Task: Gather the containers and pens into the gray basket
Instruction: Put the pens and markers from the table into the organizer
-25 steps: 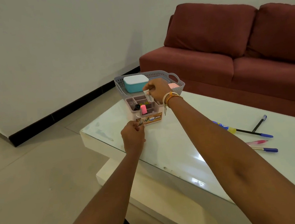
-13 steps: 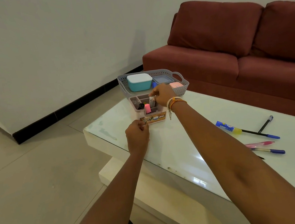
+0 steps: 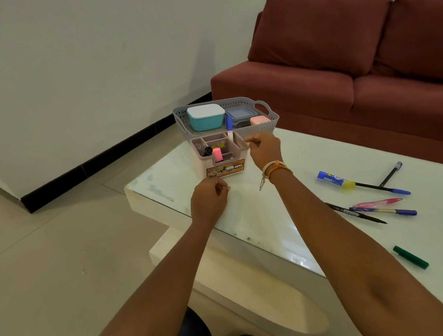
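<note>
The gray basket (image 3: 266, 129) stands at the table's far left corner. It holds a teal container (image 3: 205, 119), a gray-lidded container (image 3: 238, 113) and a small pink container (image 3: 259, 121). Just in front of it sits a pink organizer (image 3: 236, 154) holding a blue-capped marker (image 3: 229, 128) upright, a pink highlighter (image 3: 217, 154) and a black item (image 3: 208, 150). My right hand (image 3: 264, 149) is beside the organizer's right rim, fingers curled, holding nothing. My left hand (image 3: 208, 201) is a closed fist at the organizer's front. Loose pens lie to the right: a blue-yellow marker (image 3: 334, 179), a pink pen (image 3: 377, 203) and a green marker (image 3: 410, 257).
A white glass-topped table (image 3: 273, 217) has its edge close to me. A red sofa (image 3: 341, 77) runs behind the table. Several more pens lie at the right, among them a blue pen (image 3: 387, 211) and a dark pen (image 3: 389, 175). Tiled floor lies to the left.
My right hand has let go of the blue-capped marker, which now stands in the organizer, and has drawn back to the right. My left hand has stayed put.
</note>
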Available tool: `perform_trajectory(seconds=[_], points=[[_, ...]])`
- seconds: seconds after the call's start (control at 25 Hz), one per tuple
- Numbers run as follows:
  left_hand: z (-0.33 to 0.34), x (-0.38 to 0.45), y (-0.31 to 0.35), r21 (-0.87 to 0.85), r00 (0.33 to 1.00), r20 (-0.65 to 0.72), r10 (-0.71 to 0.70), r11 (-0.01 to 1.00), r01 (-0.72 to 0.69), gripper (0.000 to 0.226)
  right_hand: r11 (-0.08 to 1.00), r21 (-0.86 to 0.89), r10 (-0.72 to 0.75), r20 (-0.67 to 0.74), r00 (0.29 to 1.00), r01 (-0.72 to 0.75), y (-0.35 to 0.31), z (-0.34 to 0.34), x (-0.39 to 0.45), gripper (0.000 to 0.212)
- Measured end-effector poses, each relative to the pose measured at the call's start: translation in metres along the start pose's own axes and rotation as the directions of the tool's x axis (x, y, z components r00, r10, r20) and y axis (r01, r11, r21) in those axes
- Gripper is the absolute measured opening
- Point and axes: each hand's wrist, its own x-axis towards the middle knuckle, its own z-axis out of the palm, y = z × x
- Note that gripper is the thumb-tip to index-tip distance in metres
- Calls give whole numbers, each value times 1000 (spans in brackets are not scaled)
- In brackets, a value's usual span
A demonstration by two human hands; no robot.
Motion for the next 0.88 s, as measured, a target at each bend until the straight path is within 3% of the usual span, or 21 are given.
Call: perform_trajectory(seconds=[0.2,0.32,0.44,0.56,0.76,0.88], points=[[16,-19,11,325,965,129,228,909,-259,32,965,-203,155,-76,985,-167,72,-44,-38,30],[30,-25,28,395,936,227,270,853,-342,38,891,-377,189,-202,961,-254,97,-75,-55,31],[32,-26,29,353,936,248,248,877,-326,34,711,-620,261,-204,944,-331,114,-101,-58,33],[27,-25,25,320,944,239,229,899,-300,30,604,-747,298,-112,948,-278,122,-106,-57,30],[28,-23,25,298,949,231,215,913,-280,28,563,-803,199,-95,975,-193,117,-90,-52,25],[27,-21,24,262,955,229,186,934,-245,26,654,-734,226,-43,973,-184,99,-71,-47,25]])
